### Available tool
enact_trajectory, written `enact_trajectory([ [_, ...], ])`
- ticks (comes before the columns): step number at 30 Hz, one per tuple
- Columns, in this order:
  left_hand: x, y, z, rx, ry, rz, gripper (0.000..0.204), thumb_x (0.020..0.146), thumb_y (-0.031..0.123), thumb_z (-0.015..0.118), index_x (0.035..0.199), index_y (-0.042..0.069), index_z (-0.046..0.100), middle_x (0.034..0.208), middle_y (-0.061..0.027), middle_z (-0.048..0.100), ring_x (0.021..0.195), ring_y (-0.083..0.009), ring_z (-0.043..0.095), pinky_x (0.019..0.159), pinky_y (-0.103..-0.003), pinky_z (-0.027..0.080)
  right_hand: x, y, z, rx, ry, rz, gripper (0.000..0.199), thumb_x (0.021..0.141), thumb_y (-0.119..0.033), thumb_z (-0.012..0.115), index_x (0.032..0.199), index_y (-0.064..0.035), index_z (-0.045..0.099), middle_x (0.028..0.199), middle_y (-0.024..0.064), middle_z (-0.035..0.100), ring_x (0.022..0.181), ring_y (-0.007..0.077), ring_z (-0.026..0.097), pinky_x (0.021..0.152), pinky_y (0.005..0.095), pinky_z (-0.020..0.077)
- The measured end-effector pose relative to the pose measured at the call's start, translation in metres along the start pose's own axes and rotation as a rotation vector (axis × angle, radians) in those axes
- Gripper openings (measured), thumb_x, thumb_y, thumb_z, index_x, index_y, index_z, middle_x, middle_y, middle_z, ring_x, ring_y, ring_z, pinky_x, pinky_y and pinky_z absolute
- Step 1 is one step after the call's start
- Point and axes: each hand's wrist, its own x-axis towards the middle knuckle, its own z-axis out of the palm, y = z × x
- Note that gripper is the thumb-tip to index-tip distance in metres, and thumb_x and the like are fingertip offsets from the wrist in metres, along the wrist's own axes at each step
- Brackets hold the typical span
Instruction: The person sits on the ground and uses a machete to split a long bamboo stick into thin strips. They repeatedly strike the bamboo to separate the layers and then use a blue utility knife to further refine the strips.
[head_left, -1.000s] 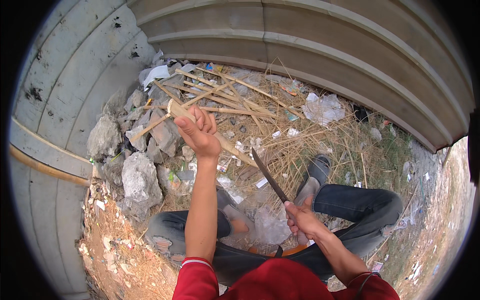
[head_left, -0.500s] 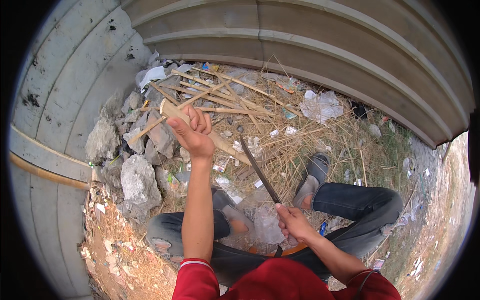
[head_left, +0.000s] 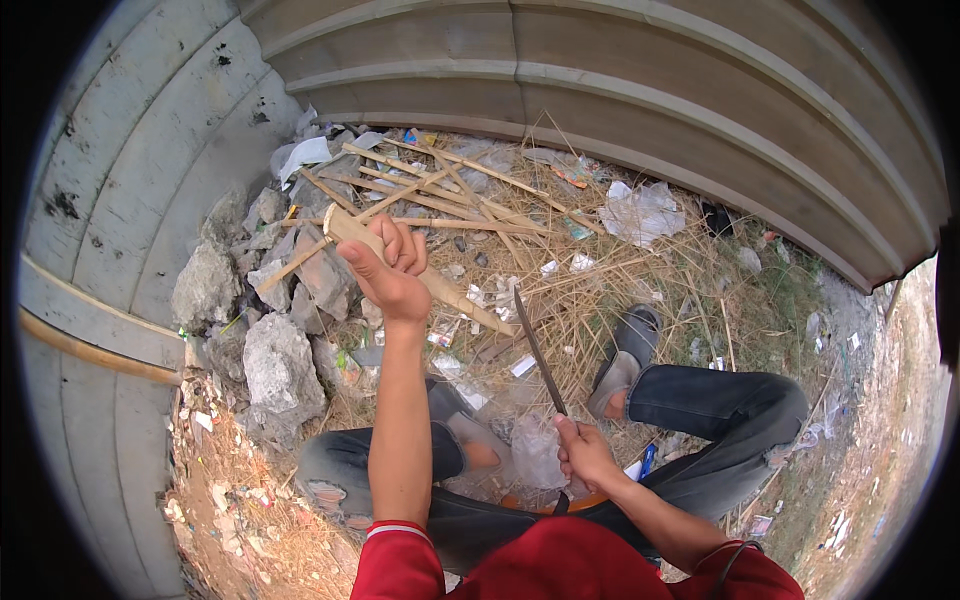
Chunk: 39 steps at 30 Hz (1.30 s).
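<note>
My left hand (head_left: 388, 272) is closed around a split length of bamboo (head_left: 457, 299), raised in front of me. Its wide pale end stands up past my fingers at the upper left, and its other end slopes down to the right. In my right hand (head_left: 588, 457) is the handle of a long, narrow machete (head_left: 541, 357), mostly hidden by my fingers. The dark blade points up and slightly left, with its tip close to the bamboo's lower end. I cannot tell whether the two touch.
Several bamboo strips (head_left: 440, 205) lie crossed beyond my left hand. Grey rocks (head_left: 282, 365) are piled at the left, beside a pale panel wall (head_left: 130, 150). A corrugated metal sheet (head_left: 600, 85) closes off the far side. Dry straw, paper scraps and a plastic bag (head_left: 537, 447) surround my feet.
The machete's tip has swung to the right, and the blade now shows thinner, more edge-on. The bamboo has shifted slightly right and down, still in my left hand.
</note>
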Motion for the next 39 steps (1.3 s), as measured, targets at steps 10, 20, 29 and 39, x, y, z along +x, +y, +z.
enact_trajectory([
  [10, -0.010, 0.005, 0.006, 0.065, -0.005, -0.025, 0.078, 0.090, 0.090, 0.033, 0.071, 0.014, 0.028, 0.062, 0.0061, 0.022, 0.053, -0.0069, 0.014, 0.049, -0.026, 0.014, -0.055, -0.058, 0.023, -0.228, -0.035, -0.786, 0.043, 0.107, -0.038, 0.059, 0.091, 0.0016, 0.054, 0.065, 0.0100, 0.057, 0.050, 0.0153, 0.057, 0.047, 0.0337, 0.0418],
  [20, -0.018, 0.006, -0.002, 0.006, -0.009, -0.068, 0.081, 0.085, 0.094, 0.037, 0.071, 0.014, 0.028, 0.063, 0.0060, 0.023, 0.055, -0.0063, 0.014, 0.050, -0.025, 0.014, -0.025, -0.017, 0.020, -0.057, -0.190, -0.135, 0.044, 0.106, -0.043, 0.058, 0.089, -0.0027, 0.056, 0.062, 0.0014, 0.051, 0.048, 0.0143, 0.052, 0.045, 0.0331, 0.0429],
  [29, -0.014, 0.004, -0.006, -0.048, 0.027, -0.059, 0.082, 0.085, 0.094, 0.036, 0.071, 0.014, 0.029, 0.063, 0.0056, 0.022, 0.054, -0.0067, 0.014, 0.049, -0.025, 0.014, 0.070, 0.063, 0.021, -0.128, 0.005, -0.091, 0.044, 0.105, -0.044, 0.059, 0.081, -0.0081, 0.051, 0.059, 0.0005, 0.049, 0.044, 0.0118, 0.048, 0.041, 0.0299, 0.0396],
  [39, -0.022, 0.003, 0.002, -0.035, -0.034, -0.049, 0.080, 0.089, 0.091, 0.036, 0.071, 0.013, 0.031, 0.062, 0.0052, 0.024, 0.053, -0.0070, 0.016, 0.048, -0.025, 0.015, 0.006, -0.019, 0.057, -0.361, 0.099, -0.757, 0.050, 0.103, -0.043, 0.061, 0.085, 0.0031, 0.058, 0.064, 0.0186, 0.060, 0.047, 0.0319, 0.056, 0.049, 0.0427, 0.0446],
])
